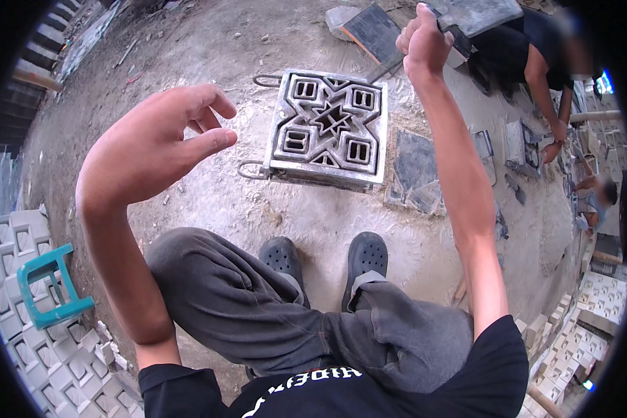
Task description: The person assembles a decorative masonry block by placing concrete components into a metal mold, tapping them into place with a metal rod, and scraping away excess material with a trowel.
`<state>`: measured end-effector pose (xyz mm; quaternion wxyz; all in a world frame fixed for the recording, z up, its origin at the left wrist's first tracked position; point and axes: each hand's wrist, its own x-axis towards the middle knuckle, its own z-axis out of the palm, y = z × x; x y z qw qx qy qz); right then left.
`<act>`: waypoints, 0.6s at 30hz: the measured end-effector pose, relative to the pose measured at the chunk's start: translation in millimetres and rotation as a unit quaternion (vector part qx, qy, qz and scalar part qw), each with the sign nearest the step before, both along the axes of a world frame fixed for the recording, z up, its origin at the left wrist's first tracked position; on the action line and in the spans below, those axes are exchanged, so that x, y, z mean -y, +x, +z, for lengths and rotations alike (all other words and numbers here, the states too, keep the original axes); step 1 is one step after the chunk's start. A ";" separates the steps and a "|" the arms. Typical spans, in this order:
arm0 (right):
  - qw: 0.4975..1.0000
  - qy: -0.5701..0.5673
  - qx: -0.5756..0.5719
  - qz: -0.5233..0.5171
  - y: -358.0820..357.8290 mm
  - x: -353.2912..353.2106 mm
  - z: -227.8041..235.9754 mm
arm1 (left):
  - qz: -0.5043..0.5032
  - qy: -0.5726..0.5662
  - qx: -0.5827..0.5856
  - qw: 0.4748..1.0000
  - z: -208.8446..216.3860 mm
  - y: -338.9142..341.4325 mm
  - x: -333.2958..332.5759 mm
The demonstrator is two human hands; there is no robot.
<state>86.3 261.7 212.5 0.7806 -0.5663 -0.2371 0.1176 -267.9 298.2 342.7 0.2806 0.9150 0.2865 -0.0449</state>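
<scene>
A square metal mould [331, 125] with a raised star pattern and slotted corners lies on the ground ahead of my feet. Two wire loop handles [252, 170] stick out from its left side. My left hand [164, 143] hovers left of the mould, empty, fingers bent and apart from the thumb. Beyond the mould's far right corner, my right hand [426, 43] is closed in a fist around a dark flat-bladed tool [386, 69]. Its blade points down toward that corner; the fingers cover most of the grip, so its exact kind is unclear.
Dark flat plates [418, 167] lie right of the mould, others [376, 33] behind it. A teal stool [52, 285] stands at left among pale patterned blocks [21, 240]. At right a co-worker [536, 63] bends over another mould [522, 148]; another person [593, 202] is farther off.
</scene>
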 end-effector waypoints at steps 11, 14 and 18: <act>0.996 0.028 0.050 0.072 -28.0 -9.2 -10.9 | -0.010 -0.007 -0.007 1.000 6.7 13.1 12.6; 0.993 0.062 0.043 0.094 -45.3 -7.8 7.8 | -0.014 0.010 0.006 1.000 6.0 11.9 14.1; 0.984 0.049 0.074 0.156 -55.3 -10.7 -41.2 | -0.009 -0.018 0.001 1.000 10.4 16.2 11.6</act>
